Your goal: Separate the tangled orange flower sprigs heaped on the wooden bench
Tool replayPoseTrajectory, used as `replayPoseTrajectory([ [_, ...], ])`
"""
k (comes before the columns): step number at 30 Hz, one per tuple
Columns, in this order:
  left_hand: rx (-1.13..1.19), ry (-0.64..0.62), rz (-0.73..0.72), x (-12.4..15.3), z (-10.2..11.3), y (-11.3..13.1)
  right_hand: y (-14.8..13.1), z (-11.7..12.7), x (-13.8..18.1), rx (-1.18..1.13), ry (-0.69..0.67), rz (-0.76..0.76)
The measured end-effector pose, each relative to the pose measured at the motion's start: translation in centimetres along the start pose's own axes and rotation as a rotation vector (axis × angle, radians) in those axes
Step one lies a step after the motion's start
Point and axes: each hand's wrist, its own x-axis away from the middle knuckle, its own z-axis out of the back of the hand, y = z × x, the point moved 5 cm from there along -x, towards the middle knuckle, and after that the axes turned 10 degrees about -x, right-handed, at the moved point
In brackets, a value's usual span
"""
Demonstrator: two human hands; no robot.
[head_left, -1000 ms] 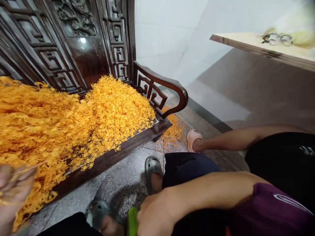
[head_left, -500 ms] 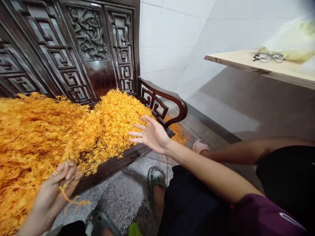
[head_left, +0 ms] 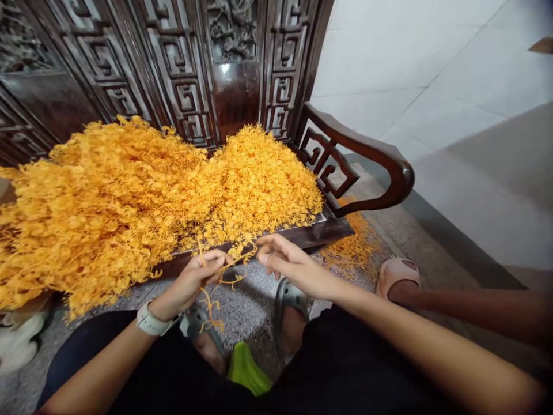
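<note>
My left hand [head_left: 201, 279], with a pale watch [head_left: 153, 319] on its wrist, is closed in a pinch on a thin, branching orange-yellow plastic sprig [head_left: 239, 251]. Part of the sprig hangs below the fingers, and its curly end points right. Facing it, my right hand [head_left: 289, 259] has its thumb and index finger apart, their tips right beside the curly end; whether they touch it I cannot tell. Behind both hands, a big heap of similar orange-yellow sprigs [head_left: 125, 190] covers the seat of a dark carved wooden bench [head_left: 237, 95]. A denser mound of small pieces [head_left: 263, 178] lies at its right end.
The bench's curved armrest [head_left: 367, 144] stands at the right. Orange bits [head_left: 356, 236] lie on the floor below it. A person's foot in a pink shoe [head_left: 397, 276] is at the right. Something bright green [head_left: 248, 369] sits between my legs, near my grey-green clogs [head_left: 291, 300].
My right hand, spread over the bench edge before, has come to the left hand with its fingers curled in. The left hand still holds a sprig. The view has turned left.
</note>
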Motion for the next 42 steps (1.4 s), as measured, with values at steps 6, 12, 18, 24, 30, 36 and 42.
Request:
replayPoseTrajectory([
  [6, -0.062, -0.038, -0.081, 0.4, -2.0, -0.7, 2.5, -0.3, -1.3, -0.088, -0.031, -0.143],
  [12, -0.123, 0.052, -0.133, 0.5, -1.3, 0.2, 3.5, -1.7, -1.0, 0.065, -0.295, -0.169],
  [18, -0.441, 0.027, -0.189, 0.5, -1.2, 1.5, 3.4, -0.5, -0.6, 0.082, -0.213, -0.153],
  [24, -0.472, -0.079, -0.155, 1.2, -2.2, 0.6, 2.8, 1.9, -0.9, 0.079, -0.054, -0.072],
  [30, -0.54, -0.047, -0.185, 1.3, -2.8, 0.7, 1.0, 3.0, -1.8, 0.433, 0.004, 0.108],
  [36, -0.621, -0.104, -0.204, 2.1, -1.4, 0.4, -4.0, 11.9, -1.9, 0.56, 0.523, 0.386],
  [42, -0.551, 0.104, -0.142, 0.9, 1.8, -1.6, 1.6, 5.2, 0.4, 0.741, -0.594, -0.194],
])
